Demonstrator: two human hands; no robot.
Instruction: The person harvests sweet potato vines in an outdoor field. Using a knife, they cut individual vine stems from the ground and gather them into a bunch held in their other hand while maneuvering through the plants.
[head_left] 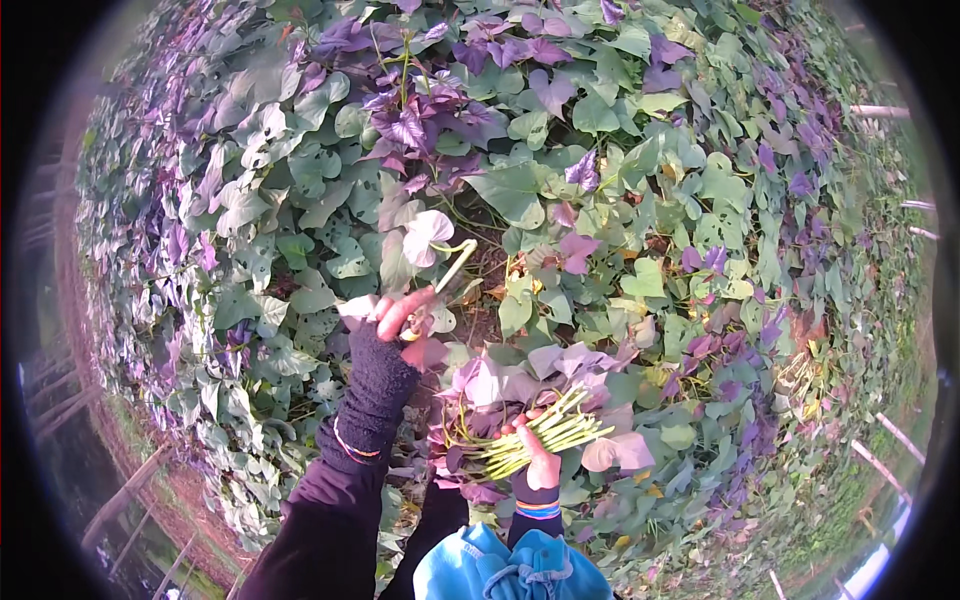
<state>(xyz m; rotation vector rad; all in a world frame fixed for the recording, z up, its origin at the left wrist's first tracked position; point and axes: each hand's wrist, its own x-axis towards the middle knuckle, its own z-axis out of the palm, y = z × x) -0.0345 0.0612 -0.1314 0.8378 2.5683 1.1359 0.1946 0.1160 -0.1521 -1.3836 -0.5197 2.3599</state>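
Blue cloth (pixel 500 572), one bunched piece of it, sits right at the bottom edge, and just beyond it the right hand (pixel 540 466) has its thumb clamped across one bundle of green stems (pixel 560 432), easily ten or more, too overlapped for an exact count! Over to the left hand (pixel 398 318), fingers curled in, pinching one pale stem (pixel 457 267), one whitish-pink leaf (pixel 428 237) just beside its tip, with green and purple foliage (pixel 600 115) past counting all around.
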